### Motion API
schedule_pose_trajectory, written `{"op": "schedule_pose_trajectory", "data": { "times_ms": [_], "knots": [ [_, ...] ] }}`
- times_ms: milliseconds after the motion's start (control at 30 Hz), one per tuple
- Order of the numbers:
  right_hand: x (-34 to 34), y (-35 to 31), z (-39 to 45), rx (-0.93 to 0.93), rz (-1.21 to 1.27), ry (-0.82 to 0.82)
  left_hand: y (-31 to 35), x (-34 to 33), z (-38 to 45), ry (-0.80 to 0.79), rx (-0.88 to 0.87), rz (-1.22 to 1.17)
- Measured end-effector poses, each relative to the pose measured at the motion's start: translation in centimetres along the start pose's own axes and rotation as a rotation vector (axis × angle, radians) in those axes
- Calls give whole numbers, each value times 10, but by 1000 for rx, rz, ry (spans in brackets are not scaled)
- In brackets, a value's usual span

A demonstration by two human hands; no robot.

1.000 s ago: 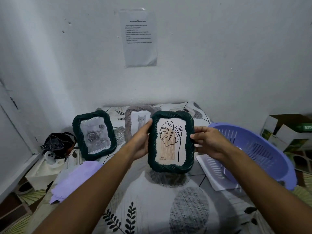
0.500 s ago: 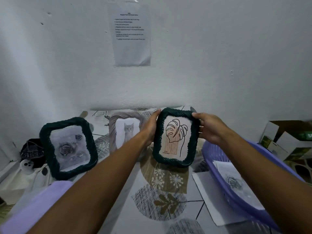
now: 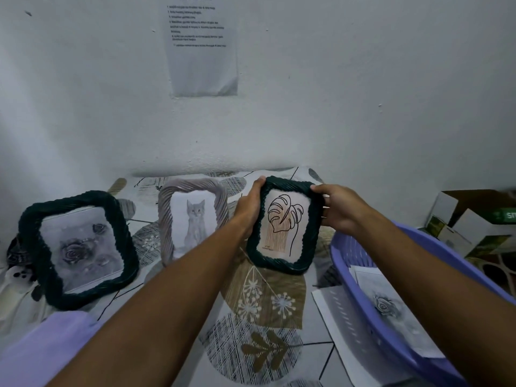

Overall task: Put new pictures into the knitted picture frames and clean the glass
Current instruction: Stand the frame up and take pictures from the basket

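Observation:
A dark green knitted frame (image 3: pixel 284 262) with a line drawing of a leaf stands nearly upright toward the back of the patterned cloth. My left hand (image 3: pixel 249 208) grips its left edge and my right hand (image 3: pixel 339 208) grips its upper right corner. To its left stands a grey knitted frame (image 3: pixel 164 219) holding a cat picture. Further left leans a second dark green frame (image 3: pixel 36 247) with a rose picture. A lilac cloth (image 3: pixel 33 350) lies at the near left.
A purple plastic basket (image 3: pixel 391 325) at the right holds a rose print (image 3: pixel 388 305). White paper (image 3: pixel 335 317) lies under it. Cardboard boxes (image 3: pixel 474 224) stand at the far right. The white wall with a taped sheet (image 3: pixel 202 46) rises behind the frames.
Both hands have carried the leaf frame away from me toward the wall, next to the cat frame. The view has moved forward and tilted up.

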State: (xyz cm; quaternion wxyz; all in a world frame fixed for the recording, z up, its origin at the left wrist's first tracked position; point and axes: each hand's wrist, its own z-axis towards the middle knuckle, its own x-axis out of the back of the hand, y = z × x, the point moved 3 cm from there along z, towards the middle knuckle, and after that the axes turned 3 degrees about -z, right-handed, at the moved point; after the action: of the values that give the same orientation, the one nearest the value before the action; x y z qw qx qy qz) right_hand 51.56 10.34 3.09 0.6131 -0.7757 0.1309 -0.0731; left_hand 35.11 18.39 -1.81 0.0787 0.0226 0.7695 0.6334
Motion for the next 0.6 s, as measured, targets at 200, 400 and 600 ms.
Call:
{"op": "schedule_pose_trajectory", "data": {
  "times_ms": [200, 400, 600],
  "knots": [
    [-1, -1, 2, 16, 34, 15, 5, -3, 4, -37, -26, -5],
    [-3, 3, 1, 14, 28, 27, 7, -5, -3, -109, -13, 10],
    [-5, 6, 0, 26, 44, 24, 3, -5, 7, -77, 13, 46]
  ]
}}
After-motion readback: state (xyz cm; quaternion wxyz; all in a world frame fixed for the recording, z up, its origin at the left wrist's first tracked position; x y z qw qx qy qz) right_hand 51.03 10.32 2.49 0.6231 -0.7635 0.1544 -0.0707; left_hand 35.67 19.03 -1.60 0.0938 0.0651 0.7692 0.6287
